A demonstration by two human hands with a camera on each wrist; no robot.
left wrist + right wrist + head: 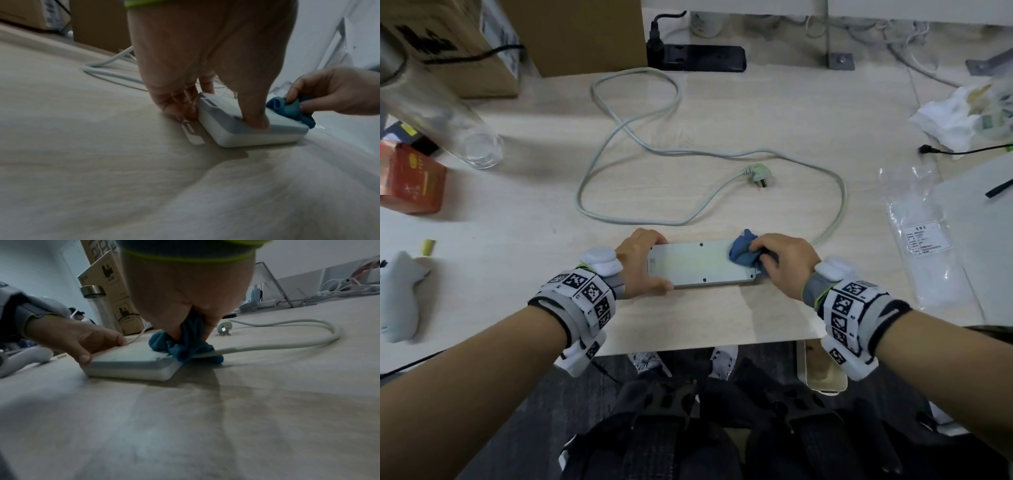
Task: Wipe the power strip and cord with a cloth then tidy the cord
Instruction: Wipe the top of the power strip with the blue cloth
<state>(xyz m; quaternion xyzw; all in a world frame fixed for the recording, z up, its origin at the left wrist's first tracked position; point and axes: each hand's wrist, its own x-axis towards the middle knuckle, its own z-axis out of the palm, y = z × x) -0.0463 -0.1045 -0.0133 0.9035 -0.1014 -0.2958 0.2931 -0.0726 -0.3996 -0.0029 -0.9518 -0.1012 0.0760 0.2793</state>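
The white power strip (698, 262) (252, 133) (131, 363) lies flat on the wooden table near its front edge, plain back side up. My left hand (643, 260) (205, 100) (82, 340) grips its left end, thumb on the near edge and fingers over the far edge. My right hand (777, 260) (329, 95) (191, 331) holds a bunched blue cloth (744, 251) (290, 108) (185, 344) pressed on the strip's right end. The grey-white cord (619, 137) (287, 344) runs from that end in loose loops across the table to its plug (756, 173) (224, 327).
Cardboard boxes (493, 41) and a glass bottle (448, 113) stand at the back left, a red box (410, 178) at the left. A black power strip (695, 58) lies at the back. Plastic bags (917, 236) and a grey device (976, 219) are on the right.
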